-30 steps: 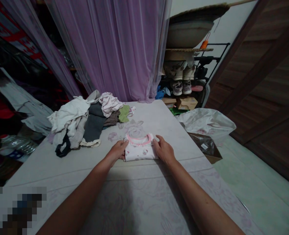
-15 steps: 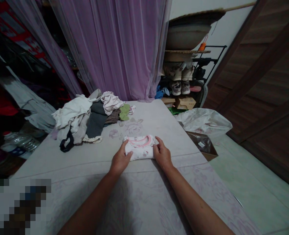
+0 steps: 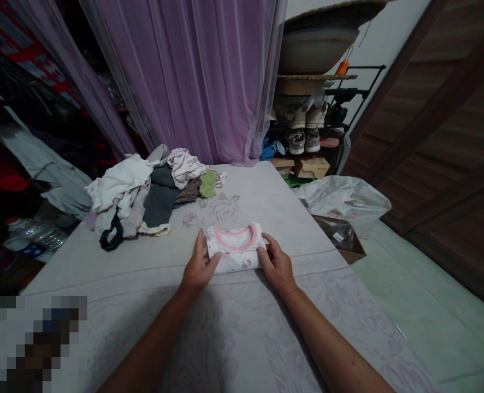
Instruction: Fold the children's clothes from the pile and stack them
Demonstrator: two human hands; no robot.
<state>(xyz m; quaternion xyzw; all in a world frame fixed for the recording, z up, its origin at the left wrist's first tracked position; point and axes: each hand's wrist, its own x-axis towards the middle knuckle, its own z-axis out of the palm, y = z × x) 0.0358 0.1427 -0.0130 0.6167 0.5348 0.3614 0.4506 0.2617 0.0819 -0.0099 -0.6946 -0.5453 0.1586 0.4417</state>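
Note:
A small white garment with a pink neckline lies folded into a compact bundle on the bedsheet. At its left edge is my left hand, thumb touching the cloth and fingers apart from the thumb. My right hand grips the right edge, its thumb on top and its fingers behind. Farther back on the left sits a heap of loose clothes in white, dark grey, brown and green.
Purple curtains hang behind the bed. To the right stand a rack with shoes, a clear plastic bag and an open cardboard box on the floor. Bottles are at the left.
The garment's pink neckline now faces up more openly and the bundle looks slightly wider. My left hand has loosened, its fingers moving off the garment's left edge.

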